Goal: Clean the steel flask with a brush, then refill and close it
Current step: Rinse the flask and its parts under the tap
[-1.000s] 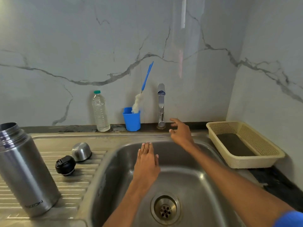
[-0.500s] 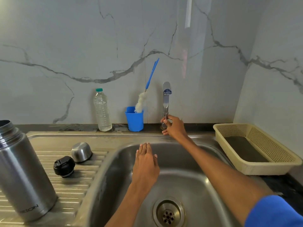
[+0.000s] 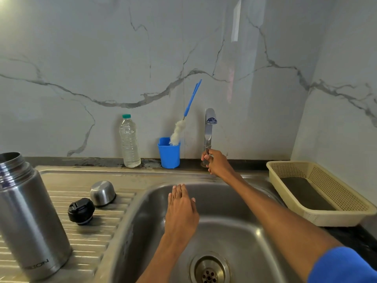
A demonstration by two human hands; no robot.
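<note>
The open steel flask (image 3: 30, 217) stands upright on the draining board at the left. Its black stopper (image 3: 81, 211) and steel cup lid (image 3: 103, 193) lie beside it on the ridges. A blue-handled bottle brush (image 3: 184, 119) leans in a blue cup (image 3: 169, 153) at the back wall. My right hand (image 3: 216, 163) grips the lever at the base of the chrome tap (image 3: 209, 129). My left hand (image 3: 181, 209) hovers flat, fingers straight, over the sink basin (image 3: 234, 225) under the spout. No water is seen running.
A clear plastic water bottle (image 3: 129, 141) with a green cap stands left of the blue cup. A cream plastic basket (image 3: 318, 193) sits on the dark counter right of the sink. The drain (image 3: 209, 270) lies at the basin's front.
My right hand reached forward from above the sink rim to the tap and closed on its lever. My left hand stayed flat over the basin.
</note>
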